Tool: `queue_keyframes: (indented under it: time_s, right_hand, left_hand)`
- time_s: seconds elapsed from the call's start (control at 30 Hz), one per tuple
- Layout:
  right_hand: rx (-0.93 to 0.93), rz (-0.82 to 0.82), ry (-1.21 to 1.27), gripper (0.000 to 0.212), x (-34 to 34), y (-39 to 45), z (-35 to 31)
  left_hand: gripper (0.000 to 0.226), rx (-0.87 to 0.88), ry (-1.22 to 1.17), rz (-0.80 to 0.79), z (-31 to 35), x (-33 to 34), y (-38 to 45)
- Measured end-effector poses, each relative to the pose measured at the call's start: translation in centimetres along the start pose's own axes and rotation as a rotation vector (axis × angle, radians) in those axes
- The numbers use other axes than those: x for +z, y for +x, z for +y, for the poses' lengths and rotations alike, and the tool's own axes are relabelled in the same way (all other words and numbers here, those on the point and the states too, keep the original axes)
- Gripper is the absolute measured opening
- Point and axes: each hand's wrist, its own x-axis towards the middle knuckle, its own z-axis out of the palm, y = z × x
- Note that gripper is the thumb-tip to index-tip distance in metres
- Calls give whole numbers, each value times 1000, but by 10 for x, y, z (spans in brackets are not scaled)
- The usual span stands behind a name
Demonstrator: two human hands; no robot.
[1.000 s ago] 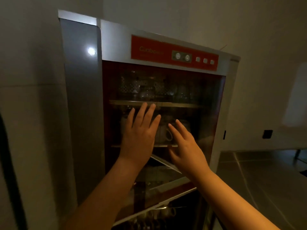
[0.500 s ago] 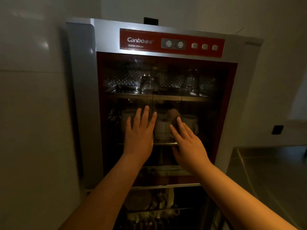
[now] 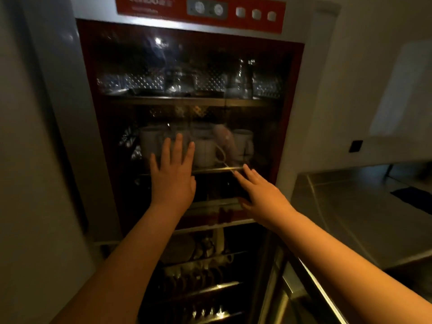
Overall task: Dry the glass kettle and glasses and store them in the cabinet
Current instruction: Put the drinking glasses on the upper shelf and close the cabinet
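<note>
My left hand (image 3: 173, 176) lies flat with straight fingers against the upper glass door (image 3: 210, 54) of the red-framed cabinet (image 3: 301, 113). Beside it, my right hand (image 3: 261, 197) also touches the door low down, fingers straight. Neither hand holds anything. Behind the glass, clear glassware (image 3: 177, 80) and a taller glass vessel (image 3: 240, 80) stand on the top shelf. White mugs (image 3: 205, 152) sit on the middle shelf. The dim light hides finer detail.
A red control panel (image 3: 205, 8) with dials and buttons runs across the top. Below, the lower compartment (image 3: 198, 272) shows racks of dishes, its door (image 3: 304, 288) swung open to the right. A steel counter (image 3: 350, 218) adjoins on the right, a wall on the left.
The upper glass door went from tilted open to flat against the cabinet. Both hands have slid lower on the glass, and the view has come closer.
</note>
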Motion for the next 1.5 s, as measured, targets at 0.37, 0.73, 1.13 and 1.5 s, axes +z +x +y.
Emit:
queue_keyframes:
  time_s: [0.37,0.73,1.13,1.5]
  right_hand:
    - [151,-365,-45,70,51,-177,107]
    - [103,-375,57,60,78,-255,144]
    - [-27,-235,143,67,91,-245,146]
    - [27,-174,262,69,105,-242,111]
  left_hand:
    - [79,30,-251,-467,128,28,-134]
    - [76,371,-453,-848,309,13,-269]
    - [76,403,-478,-790,291,13,-271]
    - [69,403,-540,-759,250,6,-274]
